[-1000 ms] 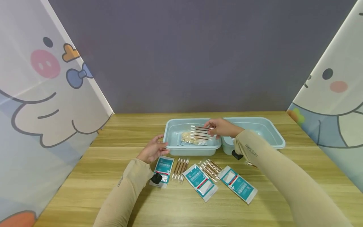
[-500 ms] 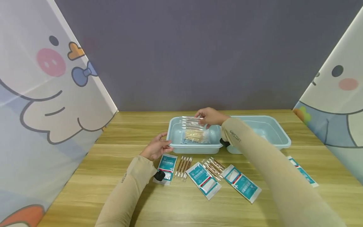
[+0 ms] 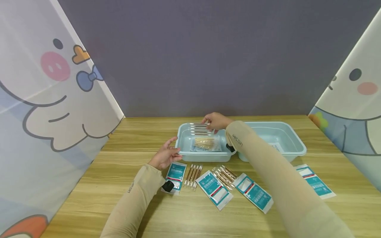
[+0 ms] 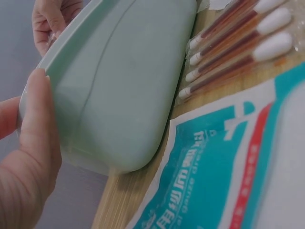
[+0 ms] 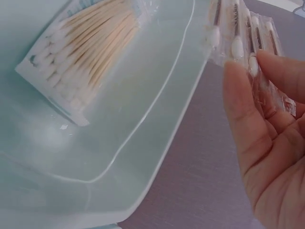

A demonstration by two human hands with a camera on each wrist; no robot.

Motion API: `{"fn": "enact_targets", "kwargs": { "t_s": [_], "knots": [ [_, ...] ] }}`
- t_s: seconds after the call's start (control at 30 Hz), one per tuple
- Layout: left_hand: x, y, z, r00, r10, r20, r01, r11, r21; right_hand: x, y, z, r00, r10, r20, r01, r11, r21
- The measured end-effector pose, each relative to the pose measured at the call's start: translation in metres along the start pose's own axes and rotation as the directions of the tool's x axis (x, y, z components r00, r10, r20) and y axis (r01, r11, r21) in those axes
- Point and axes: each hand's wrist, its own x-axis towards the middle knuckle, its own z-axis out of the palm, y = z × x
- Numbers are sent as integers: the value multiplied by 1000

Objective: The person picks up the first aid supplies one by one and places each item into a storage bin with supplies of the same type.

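My right hand [image 3: 217,121] pinches a clear strip pack of brown-stemmed swabs [image 3: 200,129] between thumb and fingers, over the back of the left light-blue basin [image 3: 205,157]. In the right wrist view, white tips of these packed swabs [image 5: 237,46] show beside the fingertips, near the basin's rim. Inside that basin lies a packet of wooden-stick cotton swabs [image 5: 90,47]. My left hand [image 3: 164,157] grips the basin's rim at its front left corner; in the left wrist view a finger [image 4: 38,114] lies along the wall and the thumb is across the rim.
A second light-blue basin [image 3: 293,140] stands to the right, with a white packet [image 3: 276,146] in it. In front lie several teal-and-white gauze packets [image 3: 214,190] and two packs of brown swabs [image 3: 193,176], one left and one [image 3: 225,177] near the middle.
My right hand has moved left and toward the back of the left basin with the swab pack, uncovering a gauze packet at the right. The left hand stays at the rim.
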Motion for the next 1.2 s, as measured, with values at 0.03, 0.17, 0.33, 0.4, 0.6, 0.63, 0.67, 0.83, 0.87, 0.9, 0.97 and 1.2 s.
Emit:
{"fn": "enact_targets", "kwargs": {
  "t_s": [0.03,0.17,0.33,0.4,0.6,0.63,0.67,0.83,0.87,0.9,0.97,1.2],
  "knots": [
    [0,0,0,1000,4,6,-4,1000,-1,1,1,0,1000,7,4,-7,1000,-2],
    [0,-1,1,1000,8,4,-8,1000,-4,5,8,1,999,34,14,-34,999,0],
    [1,-2,3,1000,1,-14,-1,1000,-2,10,14,1,998,61,35,-62,998,12],
    [1,-2,4,1000,1,-11,-1,1000,0,12,16,2,994,83,65,-85,996,28],
    [3,-4,4,1000,-2,-3,2,1000,6,17,22,5,976,152,153,-157,987,20],
    [3,-4,4,1000,-3,-5,3,1000,5,18,22,6,975,162,152,-166,986,14],
    [3,-4,5,1000,-4,-6,4,1000,6,18,23,7,975,166,149,-169,986,5],
    [3,-5,6,1000,-13,-18,13,1000,11,20,24,14,975,189,119,-184,982,-52],
    [3,-5,6,1000,-16,-21,16,1000,16,20,24,14,974,193,122,-186,980,-69],
    [2,-5,6,1000,-18,-25,18,1000,19,19,24,15,972,198,124,-188,978,-84],
    [2,-4,5,999,-19,-28,20,999,26,18,22,16,970,208,124,-194,974,-116],
    [1,0,2,1000,-11,-26,12,999,44,14,18,12,971,230,60,-212,953,-217]
  ]
}}
